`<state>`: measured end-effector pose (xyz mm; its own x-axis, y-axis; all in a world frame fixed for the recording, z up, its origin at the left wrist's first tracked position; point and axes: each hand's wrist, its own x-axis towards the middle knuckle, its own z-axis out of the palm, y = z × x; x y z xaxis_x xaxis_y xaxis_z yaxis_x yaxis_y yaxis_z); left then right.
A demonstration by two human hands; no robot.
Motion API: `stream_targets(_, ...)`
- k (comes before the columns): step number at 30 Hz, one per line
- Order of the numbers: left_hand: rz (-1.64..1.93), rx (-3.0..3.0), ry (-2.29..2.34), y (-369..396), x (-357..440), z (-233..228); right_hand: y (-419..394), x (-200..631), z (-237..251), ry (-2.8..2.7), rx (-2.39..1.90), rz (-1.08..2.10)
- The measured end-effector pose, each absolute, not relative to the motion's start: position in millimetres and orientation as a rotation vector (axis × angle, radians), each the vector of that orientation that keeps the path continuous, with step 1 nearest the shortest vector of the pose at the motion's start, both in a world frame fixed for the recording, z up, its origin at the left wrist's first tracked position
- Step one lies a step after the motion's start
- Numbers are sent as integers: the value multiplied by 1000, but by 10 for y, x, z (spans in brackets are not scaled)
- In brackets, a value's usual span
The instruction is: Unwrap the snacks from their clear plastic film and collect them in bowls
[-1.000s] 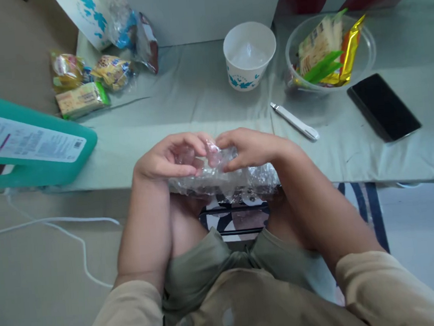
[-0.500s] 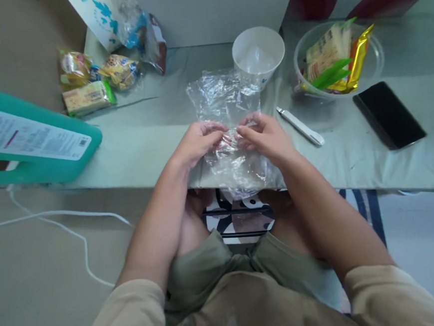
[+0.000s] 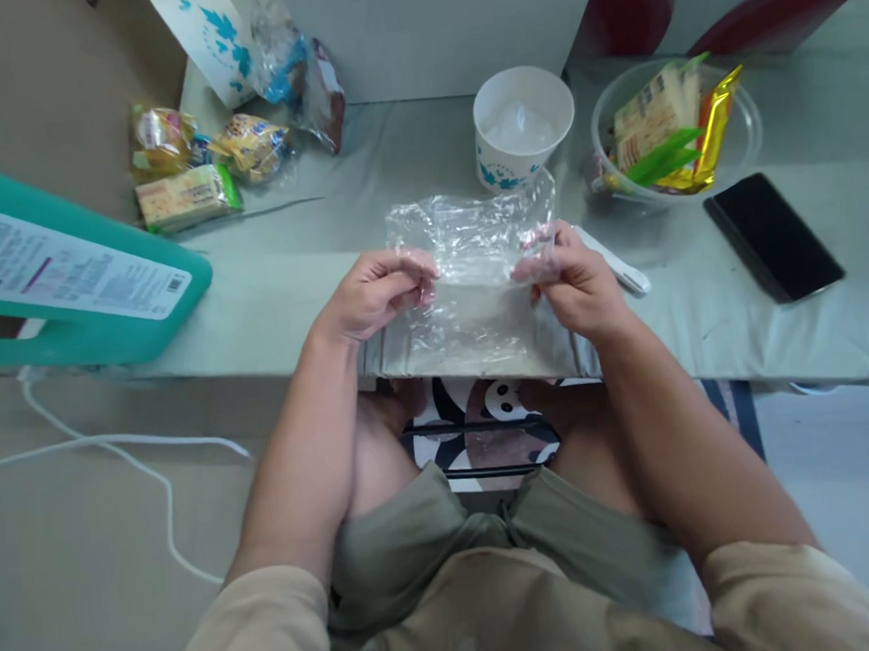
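A clear, crinkled plastic bag (image 3: 474, 252) is stretched between my two hands above the front edge of the table. My left hand (image 3: 376, 292) pinches its left side, fingers closed. On the right side, my right hand (image 3: 570, 273) grips the film between thumb and fingers. Just behind the bag stands a white paper cup (image 3: 522, 123) with blue leaf prints, and some clear plastic seems to lie inside it. A white utility knife (image 3: 617, 263) lies right beside my right hand, its far end hidden by that hand.
At right are a clear round tub (image 3: 755, 135) with wrapped snacks and a black phone (image 3: 778, 236). At left stands a teal bottle (image 3: 181, 270), with several packaged snacks (image 3: 188, 196) behind it. A white box (image 3: 433, 25) borders the back; a white cable (image 3: 165, 487) hangs at lower left.
My hands have moved apart, spreading the plastic film wider between them. The bag has pulled away from the cup, whose printed side now shows. My right hand now partly covers the knife.
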<state>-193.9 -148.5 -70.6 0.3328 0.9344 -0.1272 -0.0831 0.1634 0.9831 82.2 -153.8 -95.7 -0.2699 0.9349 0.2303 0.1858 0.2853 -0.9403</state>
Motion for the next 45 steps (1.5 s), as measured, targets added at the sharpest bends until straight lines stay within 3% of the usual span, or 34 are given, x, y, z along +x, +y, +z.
stream_targets(4, 775, 1531, 1004, -1440, -1995, -755, -1538, 849, -951, -1823, -973, 1071)
stream_targets(9, 700, 1639, 1057, -1411, -2002, -778, -1557, 834, -926, -1809, -1040, 814)
stream_targets(21, 1059, 944, 1215, -1377, -1780, -741, -1506, 887, -1051, -1779, -1317, 632)
stream_targets(28, 1046, 922, 1104, -1436, -1797, -660, -1428, 813, -1157, -1594, -1231, 922)
stream_targets(37, 1001, 847, 854, -1507, -1908, -539, -1511, 562, -898, -1248, -1082, 1648)
stream_targets(41, 1050, 782, 850, -1442, -1906, -600, -1553, 478, -857, -1042, -1174, 1592)
stream_targets(45, 827, 783, 943, -1427, -1773, -672, -1501, 498, -915, -958, -1183, 1484)
